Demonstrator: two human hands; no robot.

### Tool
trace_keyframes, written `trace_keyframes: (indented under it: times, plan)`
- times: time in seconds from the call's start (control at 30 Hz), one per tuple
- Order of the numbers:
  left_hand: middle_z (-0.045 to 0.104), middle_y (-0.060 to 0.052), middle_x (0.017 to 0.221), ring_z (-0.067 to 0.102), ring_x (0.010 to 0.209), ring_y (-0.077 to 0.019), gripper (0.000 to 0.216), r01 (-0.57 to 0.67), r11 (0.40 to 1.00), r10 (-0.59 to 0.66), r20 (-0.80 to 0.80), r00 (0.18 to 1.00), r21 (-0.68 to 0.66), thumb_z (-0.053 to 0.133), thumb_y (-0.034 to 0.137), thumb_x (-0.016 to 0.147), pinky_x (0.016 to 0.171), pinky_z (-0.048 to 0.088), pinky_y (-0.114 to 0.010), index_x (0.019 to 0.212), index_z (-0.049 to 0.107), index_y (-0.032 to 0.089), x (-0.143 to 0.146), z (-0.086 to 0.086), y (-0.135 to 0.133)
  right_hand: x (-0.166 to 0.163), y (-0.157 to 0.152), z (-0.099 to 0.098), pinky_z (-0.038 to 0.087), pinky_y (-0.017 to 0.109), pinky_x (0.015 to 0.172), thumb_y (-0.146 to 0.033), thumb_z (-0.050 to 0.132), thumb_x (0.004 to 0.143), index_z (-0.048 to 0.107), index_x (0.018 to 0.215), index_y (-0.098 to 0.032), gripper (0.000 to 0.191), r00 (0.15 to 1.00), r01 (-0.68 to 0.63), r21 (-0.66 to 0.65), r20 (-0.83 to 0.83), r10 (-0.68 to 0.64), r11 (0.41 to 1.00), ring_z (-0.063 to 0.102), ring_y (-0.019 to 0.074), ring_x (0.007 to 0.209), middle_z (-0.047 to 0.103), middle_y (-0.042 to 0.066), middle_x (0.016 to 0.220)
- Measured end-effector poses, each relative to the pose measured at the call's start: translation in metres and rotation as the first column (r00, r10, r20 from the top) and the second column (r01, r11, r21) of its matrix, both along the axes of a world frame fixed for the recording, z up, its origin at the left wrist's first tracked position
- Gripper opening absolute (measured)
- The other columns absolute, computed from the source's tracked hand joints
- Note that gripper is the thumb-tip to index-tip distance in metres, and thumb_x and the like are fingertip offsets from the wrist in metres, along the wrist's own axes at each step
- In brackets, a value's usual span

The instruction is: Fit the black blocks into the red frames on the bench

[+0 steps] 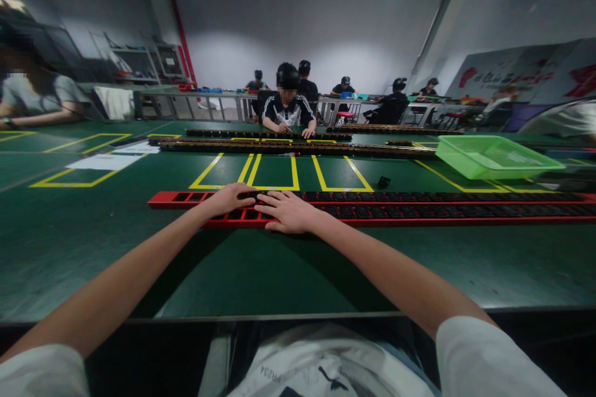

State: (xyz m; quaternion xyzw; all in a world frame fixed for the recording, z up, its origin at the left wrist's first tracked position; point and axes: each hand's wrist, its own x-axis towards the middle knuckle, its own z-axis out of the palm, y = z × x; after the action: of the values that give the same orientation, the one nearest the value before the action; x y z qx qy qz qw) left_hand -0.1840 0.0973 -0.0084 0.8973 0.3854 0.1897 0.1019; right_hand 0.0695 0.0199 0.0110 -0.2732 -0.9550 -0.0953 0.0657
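Two long red slotted strips lie side by side across the table in front of me. Square black pieces fill many of their slots toward the right, while several slots at the left end show open. My left hand rests over the far strip, fingers stretched to the right, thumb a little apart; I see nothing held in it. My right hand lies palm down across both strips, fingers spread and pointing left, fingertips close to the left hand. What lies beneath my palms is hidden. A loose black piece sits beyond the strips.
A light green plastic basket stands at the right. Long dark strips lie farther back, with a co-worker behind them. White papers and yellow tape outlines mark the green table. Another person sits at left.
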Motion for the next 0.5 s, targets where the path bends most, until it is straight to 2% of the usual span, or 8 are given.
trace_keyframes:
  times: [0.23,0.5]
  plan:
    - [0.071,-0.009,0.117,0.065,0.103,-0.0252,0.051,0.007,1.000,-0.007,-0.014,1.000,0.009,0.052,0.056,0.091,0.094,0.048,-0.036,0.125,0.068,0.022,-0.0018,-0.0013,0.0018,0.0006,0.0014,-0.0022,0.029,0.054,0.113,-0.053,0.046,0.098,0.040,0.152,-0.023,0.062,1.000,-0.009,0.004,0.004,0.009,1.000,0.032,0.0364,0.145,0.033,0.011,0.161]
    - [0.071,-0.009,0.118,0.065,0.106,-0.0252,0.051,-0.014,1.000,0.014,-0.004,1.000,0.001,0.052,0.056,0.091,0.097,0.047,-0.037,0.126,0.068,0.022,-0.0027,-0.0038,0.0034,0.0000,0.0021,-0.0046,0.023,0.049,0.118,-0.053,0.044,0.099,0.040,0.152,-0.023,0.061,1.000,-0.003,0.019,0.011,0.002,1.000,0.025,0.0310,0.149,0.031,0.010,0.162]
